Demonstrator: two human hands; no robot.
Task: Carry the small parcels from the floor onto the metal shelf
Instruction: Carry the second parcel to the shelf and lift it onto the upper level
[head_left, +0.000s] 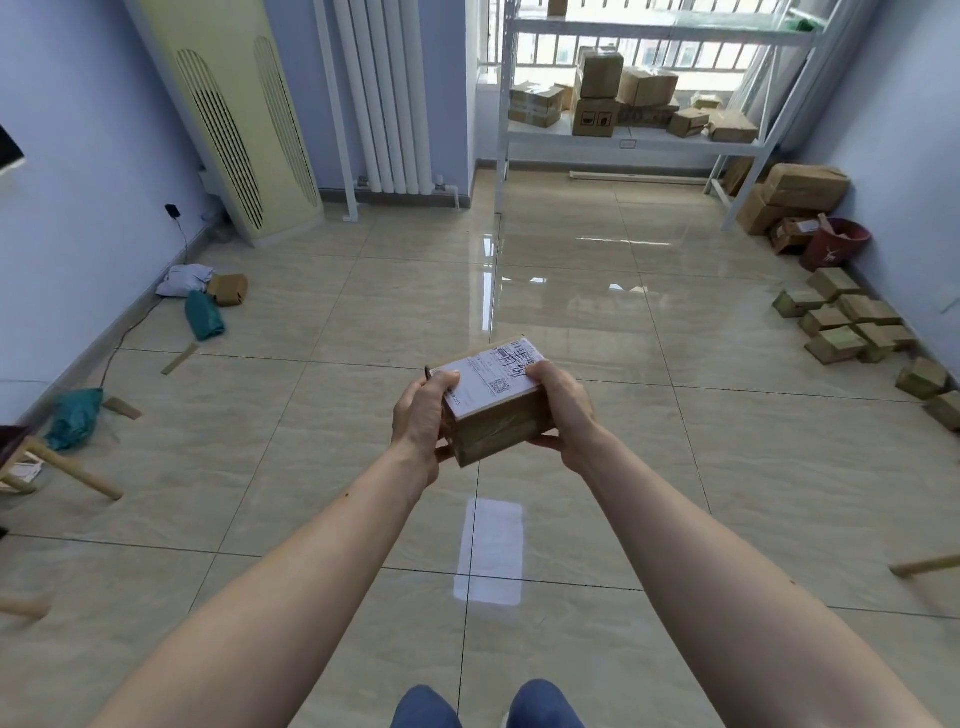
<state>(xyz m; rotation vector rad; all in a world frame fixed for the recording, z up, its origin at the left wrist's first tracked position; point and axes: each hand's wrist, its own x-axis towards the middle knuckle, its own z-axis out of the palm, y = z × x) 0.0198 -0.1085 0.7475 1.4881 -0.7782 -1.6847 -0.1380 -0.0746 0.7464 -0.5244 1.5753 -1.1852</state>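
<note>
Small parcel (493, 400), brown carton with white shipping label on top, held at frame centre above the tiled floor (311, 415). Left hand (423, 415) closed around its left end, thumb on the label; right hand (563, 410) closed around its right end, fingers underneath. Metal shelf (634, 137), upper right, already carries several cartons. More small parcels (847, 325) lie along the right wall.
</note>
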